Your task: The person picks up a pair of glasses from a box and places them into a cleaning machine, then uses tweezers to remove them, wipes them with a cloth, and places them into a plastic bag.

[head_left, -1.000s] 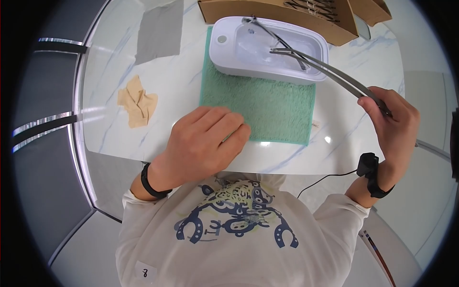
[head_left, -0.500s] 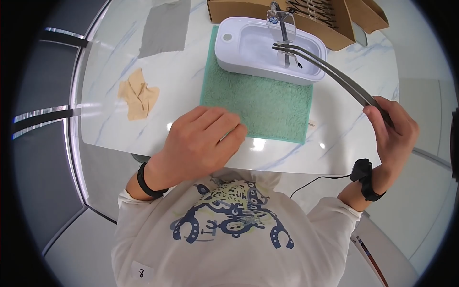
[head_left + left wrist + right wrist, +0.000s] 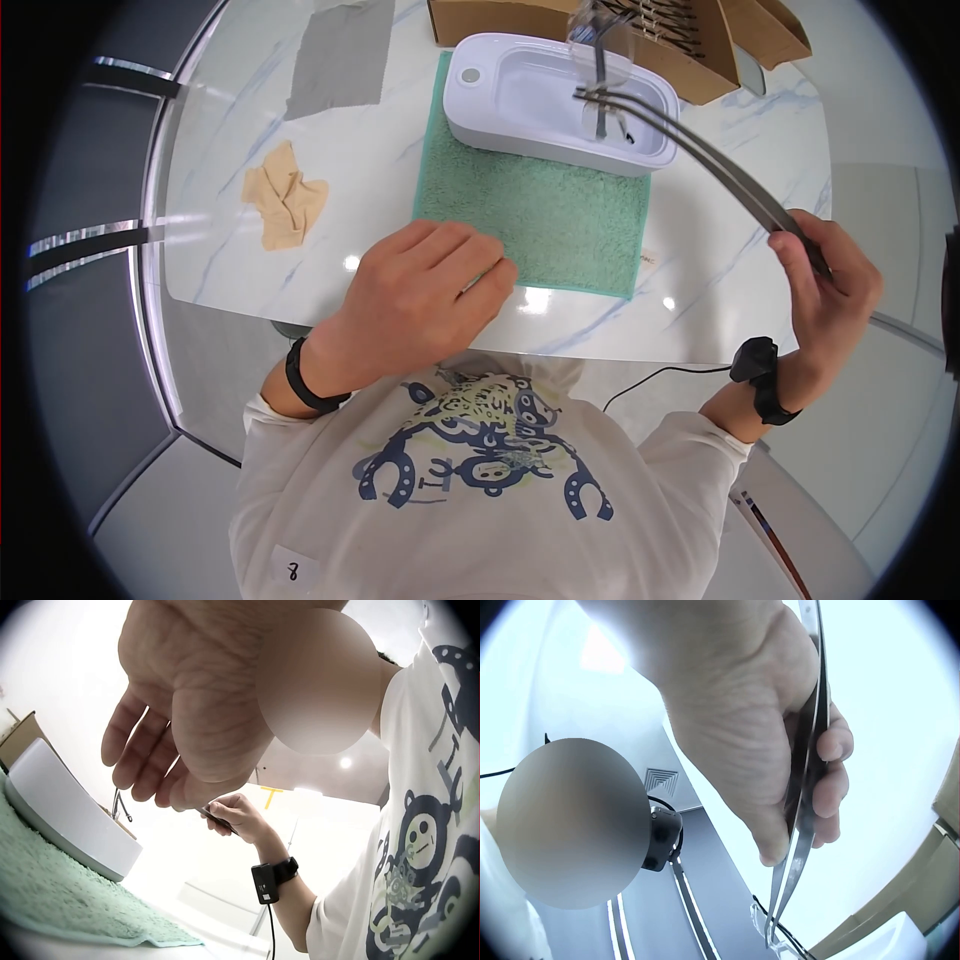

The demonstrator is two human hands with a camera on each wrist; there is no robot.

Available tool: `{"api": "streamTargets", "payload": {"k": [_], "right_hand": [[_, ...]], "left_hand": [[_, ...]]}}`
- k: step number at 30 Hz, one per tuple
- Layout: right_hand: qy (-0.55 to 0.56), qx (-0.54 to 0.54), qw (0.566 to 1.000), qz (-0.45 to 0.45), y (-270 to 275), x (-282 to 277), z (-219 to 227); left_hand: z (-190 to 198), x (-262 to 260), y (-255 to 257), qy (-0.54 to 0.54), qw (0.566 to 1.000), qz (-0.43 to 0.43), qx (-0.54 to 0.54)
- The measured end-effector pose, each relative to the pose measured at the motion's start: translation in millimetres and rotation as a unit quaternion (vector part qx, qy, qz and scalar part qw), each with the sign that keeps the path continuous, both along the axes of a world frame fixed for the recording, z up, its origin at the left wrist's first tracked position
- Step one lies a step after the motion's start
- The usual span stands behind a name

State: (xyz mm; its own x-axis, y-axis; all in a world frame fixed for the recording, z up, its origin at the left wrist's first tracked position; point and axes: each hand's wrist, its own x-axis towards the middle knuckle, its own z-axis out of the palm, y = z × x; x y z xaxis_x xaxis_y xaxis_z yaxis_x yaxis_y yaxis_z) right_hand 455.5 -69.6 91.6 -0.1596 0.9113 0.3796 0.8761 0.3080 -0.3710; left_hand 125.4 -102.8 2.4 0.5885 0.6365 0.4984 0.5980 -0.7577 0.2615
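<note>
Long metal tweezers [image 3: 712, 165] are pinched between the thumb and fingers of my right hand [image 3: 838, 280], out to the right. Their tips hold a pair of eyeglasses [image 3: 602, 62] with clear lenses and dark temples, hanging over the right half of a white oblong cleaning basin [image 3: 470, 115]. The glasses look blurred in the head view. In the right wrist view, the tweezers [image 3: 804, 772] run along the palm with their tips at the glasses. My left hand [image 3: 425, 295] is held near the table's front edge, fingers loosely bent, with nothing in it.
The basin stands on a green towel [image 3: 535, 230]. Behind it is a cardboard box [image 3: 490, 22] with several dark-framed glasses [image 3: 672, 22]. A grey cloth [image 3: 340, 55] and a crumpled beige cloth [image 3: 287, 205] lie to the left on the marbled table.
The eyeglasses lay slanted across the basin; in the tweezers they have swung upright and been raised slightly toward the box. The left hand has stayed nearly still.
</note>
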Motion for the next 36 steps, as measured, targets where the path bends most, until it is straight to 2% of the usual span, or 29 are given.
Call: {"api": "streamTargets", "payload": {"k": [4, 6, 10, 13, 16, 19, 24, 36], "right_hand": [[-0.036, -0.028, 0.999, 0.014, 0, -3, 4], [-0.013, 0.023, 0.999, 0.018, 0, 2, 2], [-0.037, 0.01, 0.999, 0.004, 2, -3, 5], [-0.031, 0.051, 0.998, 0.013, 5, 2, -1], [-0.011, 0.058, 0.998, -0.035, 4, 3, -1], [-0.048, -0.009, 0.999, -0.006, 2, -2, -3], [-0.019, 0.01, 1.0, -0.016, -1, 2, -5], [-0.055, 0.011, 0.998, -0.014, -1, 2, -3]], "left_hand": [[-1, 2, 0, -0.015, 1.0, 0.005, 0.002], [-3, 1, -1, -0.01, 1.0, 0.001, 0.0], [-4, 0, -1, -0.005, 1.0, 0.002, 0.002], [-5, 1, -1, -0.014, 1.0, 0.007, 0.002], [-6, 1, -2, -0.015, 1.0, 0.008, 0.006], [-4, 1, -2, -0.003, 1.0, 0.003, 0.0], [-3, 1, -4, 0.008, 1.0, 0.004, -0.01], [-3, -3, -5, 0.015, 1.0, -0.004, 0.008]]}}
